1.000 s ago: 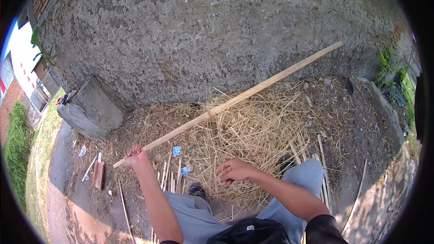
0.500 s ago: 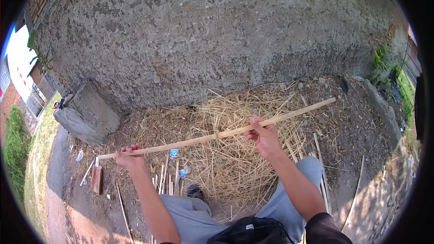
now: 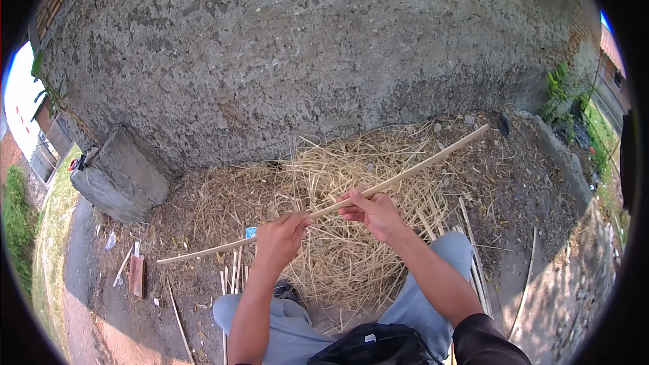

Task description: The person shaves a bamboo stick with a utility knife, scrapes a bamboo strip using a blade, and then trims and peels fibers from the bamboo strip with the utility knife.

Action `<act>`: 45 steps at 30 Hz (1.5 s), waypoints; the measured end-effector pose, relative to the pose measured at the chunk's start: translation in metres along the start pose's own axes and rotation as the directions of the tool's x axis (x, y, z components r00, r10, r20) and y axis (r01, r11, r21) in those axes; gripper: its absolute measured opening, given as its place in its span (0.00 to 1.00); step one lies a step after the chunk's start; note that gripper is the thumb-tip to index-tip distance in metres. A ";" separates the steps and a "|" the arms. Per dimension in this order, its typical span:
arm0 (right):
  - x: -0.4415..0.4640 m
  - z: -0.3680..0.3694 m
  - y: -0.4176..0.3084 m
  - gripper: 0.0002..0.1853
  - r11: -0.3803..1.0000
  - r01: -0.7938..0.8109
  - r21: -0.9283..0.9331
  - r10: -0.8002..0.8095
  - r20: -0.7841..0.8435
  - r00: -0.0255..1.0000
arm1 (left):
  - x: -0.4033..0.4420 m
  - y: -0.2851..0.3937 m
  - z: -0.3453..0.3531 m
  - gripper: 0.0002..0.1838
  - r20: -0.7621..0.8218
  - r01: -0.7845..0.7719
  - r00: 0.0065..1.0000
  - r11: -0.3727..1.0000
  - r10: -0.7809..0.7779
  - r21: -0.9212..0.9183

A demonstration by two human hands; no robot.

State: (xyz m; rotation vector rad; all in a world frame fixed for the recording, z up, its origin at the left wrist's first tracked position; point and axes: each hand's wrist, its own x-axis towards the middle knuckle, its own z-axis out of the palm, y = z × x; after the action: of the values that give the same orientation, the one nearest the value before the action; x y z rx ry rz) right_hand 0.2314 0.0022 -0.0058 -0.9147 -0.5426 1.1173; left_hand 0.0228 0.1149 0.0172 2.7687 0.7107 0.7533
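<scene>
A long, pale wooden strip [image 3: 433, 160] runs slantwise across the view, its right end raised toward the wall and its left end low. My left hand [image 3: 280, 235] is closed round the strip left of its middle. Close beside it, my right hand [image 3: 373, 214] pinches the same strip between thumb and fingers. Beneath both hands lies a heap of straw-like shavings [image 3: 345, 257]. The strip bends slightly near my left hand.
A rough grey wall [image 3: 291, 61] rises behind the heap. At the left stand a concrete block [image 3: 125, 176] and, lower down, a reddish-brown block [image 3: 137, 277]. More thin strips [image 3: 179, 321] lie on the ground, several beside my legs. A blue packet [image 3: 251, 232] shows behind the strip.
My left hand has moved right along the strip toward its middle. My right hand, apart from the strip at first, has taken hold of it and shifted slightly left. The strip's tilt has changed.
</scene>
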 end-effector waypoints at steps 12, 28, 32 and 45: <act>-0.154 -0.190 -0.016 0.16 0.834 0.142 -0.533 -0.498 -0.618 0.608 | -0.015 -0.027 -0.024 0.07 -0.137 0.206 0.951 0.899 -0.277 -0.386; -0.359 -0.292 0.274 0.16 0.345 -0.920 -0.187 0.071 -0.972 0.224 | -0.022 -0.042 -0.020 0.07 0.022 0.366 0.860 0.588 -0.509 -0.721; -0.357 -0.294 0.273 0.15 0.370 -0.915 -0.163 0.055 -0.979 0.196 | -0.020 -0.044 -0.017 0.07 0.018 0.391 0.853 0.613 -0.522 -0.687; -0.375 -0.309 0.271 0.16 0.484 -0.875 -0.012 -0.081 -0.996 -0.031 | -0.020 -0.028 -0.019 0.05 -0.446 0.009 0.876 0.930 -0.185 -0.367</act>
State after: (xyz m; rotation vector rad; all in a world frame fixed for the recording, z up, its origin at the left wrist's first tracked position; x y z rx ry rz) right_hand 0.1887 -0.4116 -0.3750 -2.4963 0.7090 0.5031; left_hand -0.0138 0.1305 0.0166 2.2150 0.7016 1.4102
